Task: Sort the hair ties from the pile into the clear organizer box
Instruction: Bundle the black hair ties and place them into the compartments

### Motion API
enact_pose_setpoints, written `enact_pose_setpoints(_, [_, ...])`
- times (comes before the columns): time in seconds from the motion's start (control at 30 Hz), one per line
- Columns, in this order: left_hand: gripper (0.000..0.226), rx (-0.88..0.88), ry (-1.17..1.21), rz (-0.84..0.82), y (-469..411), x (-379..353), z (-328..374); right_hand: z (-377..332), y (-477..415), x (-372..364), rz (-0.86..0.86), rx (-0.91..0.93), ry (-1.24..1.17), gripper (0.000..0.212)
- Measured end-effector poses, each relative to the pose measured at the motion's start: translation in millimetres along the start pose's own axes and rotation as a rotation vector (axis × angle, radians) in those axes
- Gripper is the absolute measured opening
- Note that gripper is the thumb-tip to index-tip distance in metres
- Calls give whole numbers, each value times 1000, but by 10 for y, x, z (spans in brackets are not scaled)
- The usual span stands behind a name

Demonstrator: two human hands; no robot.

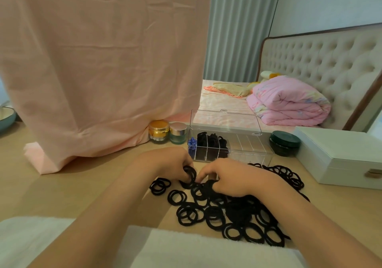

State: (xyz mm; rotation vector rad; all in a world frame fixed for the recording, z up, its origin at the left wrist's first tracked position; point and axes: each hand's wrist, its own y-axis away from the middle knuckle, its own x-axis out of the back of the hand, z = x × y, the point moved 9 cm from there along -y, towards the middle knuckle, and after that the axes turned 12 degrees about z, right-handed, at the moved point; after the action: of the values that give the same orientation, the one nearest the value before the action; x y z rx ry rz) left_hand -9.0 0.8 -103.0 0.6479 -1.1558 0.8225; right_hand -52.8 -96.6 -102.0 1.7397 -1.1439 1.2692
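Hair ties: black, soft fabric-covered elastic loops, thin and round, lying as a loose overlapping pile on the tabletop, just in front of the box so each transfer is staying short. Left hand: fingers curling round a small stacked bunch of ties, holding it on edge, prob. collecting several before one drop. Right hand: fingers curling down onto ties at the pile's far edge, thumb reaching toward the left hand's bunch, apparently feeding it more loops. Organizer box: clear hard plastic, rectangular w/ thin dividers, sitting beyond the hands; lid standing open at the back, giving free access from above. Left compartments are holding black ties and a blue scrunchie; right compartments are looking empty, so the job is approx. part done w/ most of the pile remaining. Misc.: two glossy cosmetic jars left of the box; dark green round tin and a white case to its right; pink cloth hanging behind; white towel lying at the near edge.
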Motion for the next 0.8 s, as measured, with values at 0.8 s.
enact_pose_setpoints(0.8, [8, 92, 372, 148, -44, 195, -151, -230, -3, -38, 62, -14, 45, 18])
